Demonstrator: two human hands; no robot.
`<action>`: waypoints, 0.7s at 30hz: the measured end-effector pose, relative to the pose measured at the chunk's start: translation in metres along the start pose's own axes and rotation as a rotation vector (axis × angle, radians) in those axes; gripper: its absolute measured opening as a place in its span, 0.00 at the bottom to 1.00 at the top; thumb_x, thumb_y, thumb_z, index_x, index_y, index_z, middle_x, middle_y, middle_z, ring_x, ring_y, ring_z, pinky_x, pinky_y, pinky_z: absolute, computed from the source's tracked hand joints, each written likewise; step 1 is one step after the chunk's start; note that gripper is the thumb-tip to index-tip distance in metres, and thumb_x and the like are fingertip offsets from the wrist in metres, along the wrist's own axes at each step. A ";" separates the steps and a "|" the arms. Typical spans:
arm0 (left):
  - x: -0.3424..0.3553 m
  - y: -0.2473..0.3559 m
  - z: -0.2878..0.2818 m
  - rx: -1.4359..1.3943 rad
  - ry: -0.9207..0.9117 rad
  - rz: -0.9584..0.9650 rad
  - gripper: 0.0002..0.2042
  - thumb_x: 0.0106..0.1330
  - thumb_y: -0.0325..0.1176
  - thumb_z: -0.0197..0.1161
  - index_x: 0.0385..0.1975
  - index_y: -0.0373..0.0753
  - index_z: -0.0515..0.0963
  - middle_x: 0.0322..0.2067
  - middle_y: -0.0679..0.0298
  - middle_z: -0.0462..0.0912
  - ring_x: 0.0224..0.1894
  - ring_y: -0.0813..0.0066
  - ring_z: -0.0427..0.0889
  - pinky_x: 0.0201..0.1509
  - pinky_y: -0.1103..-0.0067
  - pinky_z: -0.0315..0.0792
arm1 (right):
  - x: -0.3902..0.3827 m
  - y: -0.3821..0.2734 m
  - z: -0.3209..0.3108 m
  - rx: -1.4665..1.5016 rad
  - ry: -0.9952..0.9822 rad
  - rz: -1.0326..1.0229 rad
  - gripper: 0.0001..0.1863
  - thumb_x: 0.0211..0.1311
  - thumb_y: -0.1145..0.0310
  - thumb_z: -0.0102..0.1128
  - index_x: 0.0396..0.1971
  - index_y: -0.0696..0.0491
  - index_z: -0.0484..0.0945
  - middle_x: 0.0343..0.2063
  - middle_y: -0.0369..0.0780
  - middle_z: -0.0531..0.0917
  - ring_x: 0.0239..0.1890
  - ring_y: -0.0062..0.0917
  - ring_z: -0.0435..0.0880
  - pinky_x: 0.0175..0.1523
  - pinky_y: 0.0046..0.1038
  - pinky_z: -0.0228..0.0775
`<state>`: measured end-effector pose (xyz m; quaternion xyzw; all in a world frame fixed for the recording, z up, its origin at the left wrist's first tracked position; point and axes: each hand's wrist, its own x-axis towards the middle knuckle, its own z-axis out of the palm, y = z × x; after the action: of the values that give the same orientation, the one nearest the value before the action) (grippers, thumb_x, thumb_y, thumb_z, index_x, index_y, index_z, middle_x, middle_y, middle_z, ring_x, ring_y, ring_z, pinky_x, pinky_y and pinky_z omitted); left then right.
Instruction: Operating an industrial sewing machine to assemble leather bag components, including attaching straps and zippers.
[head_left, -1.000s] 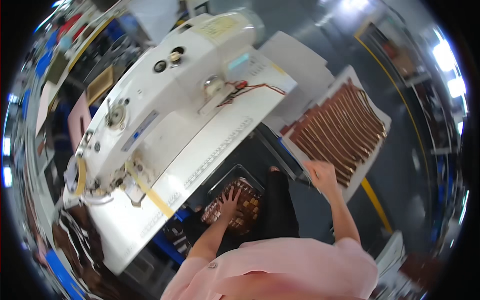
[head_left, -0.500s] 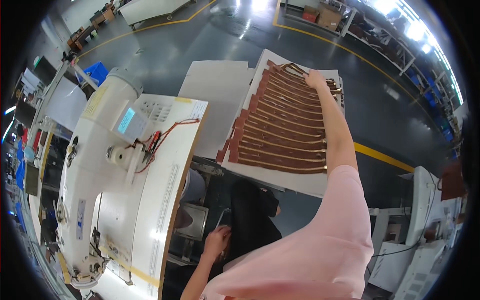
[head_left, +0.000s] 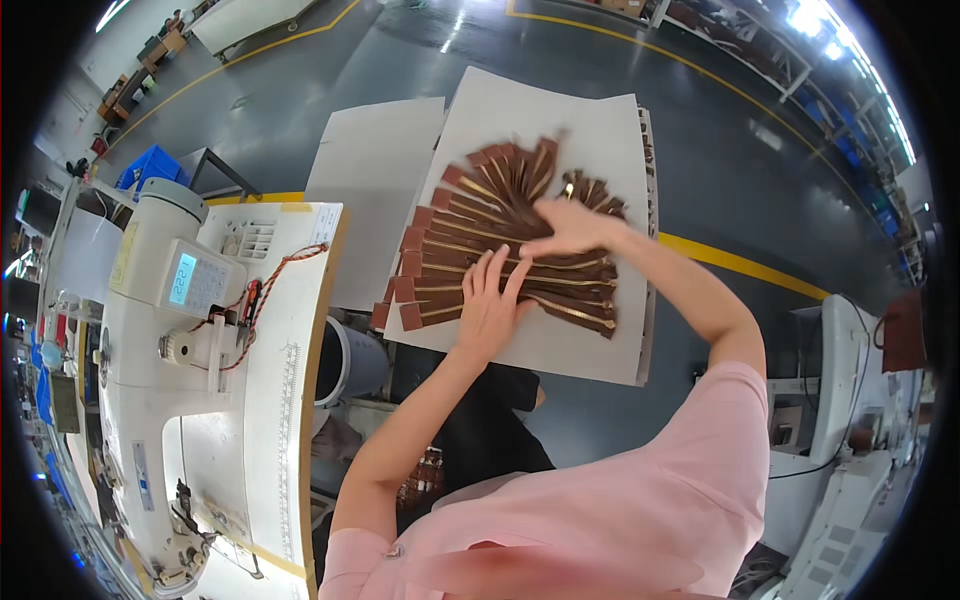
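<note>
Brown zippers [head_left: 470,243] with gold teeth and reddish-brown end tabs lie across a white board. The far ones are bunched together, their tabs fanned out, and they squeeze in beneath my right hand [head_left: 578,228]. That hand is curled over the bunch from the right, thumb stretched to the left; its fingertips are partly hidden. My left hand [head_left: 488,305] lies on the nearer zippers with fingers spread, just short of the right thumb. The nearer zippers still run roughly side by side, and their right ends show metal pieces.
At the left is a white sewing machine [head_left: 150,300] with a lit screen on a pale table [head_left: 265,400]. The white board [head_left: 520,100] rests on a stack, with another pale sheet [head_left: 370,150] beside it. A bucket [head_left: 360,360] stands under the table edge.
My left hand has come up from my lap onto the zippers. The right hand has moved nearer and left from the far corner, and the evenly laid zippers are now bunched.
</note>
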<state>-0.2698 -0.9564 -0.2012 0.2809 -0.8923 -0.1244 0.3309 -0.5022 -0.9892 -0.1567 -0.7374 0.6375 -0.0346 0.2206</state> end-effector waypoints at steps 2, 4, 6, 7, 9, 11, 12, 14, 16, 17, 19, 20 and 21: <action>-0.005 -0.009 0.013 0.045 0.042 0.158 0.20 0.57 0.36 0.63 0.49 0.42 0.69 0.59 0.56 0.66 0.60 0.54 0.65 0.63 0.57 0.57 | -0.028 -0.027 0.018 0.090 -0.091 0.079 0.55 0.44 0.26 0.54 0.53 0.67 0.65 0.49 0.60 0.72 0.56 0.52 0.69 0.61 0.43 0.60; -0.010 -0.011 0.019 0.082 0.062 0.345 0.15 0.54 0.33 0.65 0.36 0.41 0.66 0.59 0.53 0.64 0.57 0.49 0.68 0.61 0.58 0.62 | -0.053 -0.039 0.027 0.032 -0.133 0.027 0.59 0.41 0.27 0.57 0.59 0.66 0.60 0.55 0.57 0.67 0.61 0.49 0.61 0.65 0.43 0.52; -0.007 -0.008 0.017 -0.087 0.079 0.198 0.17 0.52 0.33 0.67 0.37 0.40 0.66 0.59 0.53 0.65 0.57 0.49 0.68 0.61 0.60 0.63 | -0.081 -0.051 0.029 -0.016 -0.125 -0.011 0.61 0.38 0.27 0.61 0.61 0.66 0.58 0.56 0.55 0.65 0.62 0.48 0.60 0.66 0.43 0.50; -0.006 -0.008 0.015 -0.249 0.092 0.042 0.19 0.50 0.33 0.68 0.38 0.40 0.67 0.59 0.53 0.65 0.56 0.48 0.68 0.60 0.61 0.64 | -0.089 -0.055 0.035 -0.013 -0.130 -0.016 0.63 0.36 0.28 0.62 0.61 0.66 0.57 0.57 0.55 0.65 0.62 0.47 0.60 0.66 0.42 0.49; -0.005 -0.006 0.011 -0.197 0.091 0.090 0.24 0.47 0.31 0.70 0.43 0.40 0.67 0.60 0.55 0.64 0.57 0.49 0.67 0.59 0.63 0.66 | -0.099 -0.071 0.050 -0.148 0.012 -0.081 0.61 0.34 0.29 0.65 0.58 0.67 0.60 0.55 0.54 0.66 0.60 0.45 0.62 0.64 0.43 0.51; -0.007 -0.004 0.003 -0.048 0.016 0.144 0.30 0.45 0.30 0.70 0.52 0.41 0.67 0.62 0.56 0.61 0.59 0.50 0.64 0.59 0.64 0.65 | -0.096 -0.088 0.055 -0.251 -0.034 0.111 0.55 0.33 0.33 0.68 0.51 0.67 0.64 0.49 0.53 0.70 0.55 0.43 0.66 0.59 0.43 0.53; -0.008 0.000 -0.002 -0.023 -0.049 0.156 0.35 0.44 0.30 0.69 0.58 0.44 0.65 0.64 0.57 0.59 0.60 0.52 0.63 0.61 0.62 0.62 | -0.096 -0.085 0.067 -0.255 0.077 0.106 0.47 0.37 0.39 0.67 0.46 0.65 0.66 0.40 0.50 0.76 0.48 0.41 0.73 0.54 0.44 0.55; -0.007 0.003 0.003 0.090 -0.044 0.265 0.36 0.44 0.34 0.70 0.58 0.46 0.66 0.64 0.59 0.60 0.61 0.54 0.62 0.63 0.57 0.57 | -0.093 -0.091 0.069 -0.218 0.071 0.202 0.43 0.39 0.42 0.66 0.45 0.65 0.67 0.36 0.49 0.78 0.45 0.40 0.75 0.54 0.44 0.55; -0.008 0.004 0.011 0.134 -0.049 0.273 0.36 0.44 0.36 0.71 0.58 0.47 0.66 0.64 0.60 0.60 0.63 0.55 0.60 0.64 0.56 0.55 | -0.092 -0.097 0.072 -0.185 0.140 0.343 0.34 0.42 0.50 0.62 0.43 0.63 0.69 0.30 0.48 0.81 0.39 0.39 0.79 0.52 0.46 0.56; -0.007 0.003 0.008 0.141 -0.073 0.234 0.37 0.45 0.36 0.72 0.59 0.48 0.66 0.64 0.60 0.60 0.64 0.55 0.58 0.65 0.57 0.54 | -0.090 -0.099 0.070 -0.149 0.141 0.387 0.35 0.41 0.50 0.63 0.44 0.62 0.70 0.34 0.48 0.82 0.41 0.40 0.80 0.54 0.48 0.55; -0.013 -0.009 -0.002 0.093 -0.154 0.161 0.37 0.45 0.38 0.73 0.59 0.47 0.66 0.65 0.61 0.59 0.66 0.55 0.56 0.66 0.54 0.51 | -0.079 -0.109 0.058 -0.153 0.025 0.322 0.35 0.40 0.53 0.65 0.46 0.62 0.71 0.35 0.49 0.82 0.43 0.41 0.80 0.53 0.48 0.61; -0.016 -0.006 -0.011 0.051 -0.178 0.216 0.37 0.45 0.40 0.73 0.59 0.46 0.66 0.65 0.61 0.59 0.67 0.55 0.55 0.66 0.52 0.50 | -0.080 -0.103 0.059 -0.149 -0.063 0.256 0.34 0.38 0.56 0.65 0.45 0.62 0.71 0.34 0.50 0.82 0.42 0.42 0.81 0.51 0.45 0.66; -0.017 -0.004 -0.024 0.015 -0.198 0.274 0.37 0.45 0.41 0.72 0.58 0.44 0.66 0.65 0.61 0.59 0.67 0.55 0.54 0.67 0.50 0.48 | -0.078 -0.107 0.053 -0.147 -0.147 0.188 0.33 0.37 0.59 0.66 0.45 0.62 0.72 0.34 0.52 0.82 0.41 0.43 0.81 0.49 0.42 0.70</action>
<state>-0.2416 -0.9508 -0.1932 0.1455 -0.9513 -0.0986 0.2531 -0.4002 -0.8901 -0.1472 -0.6891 0.6868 0.0872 0.2143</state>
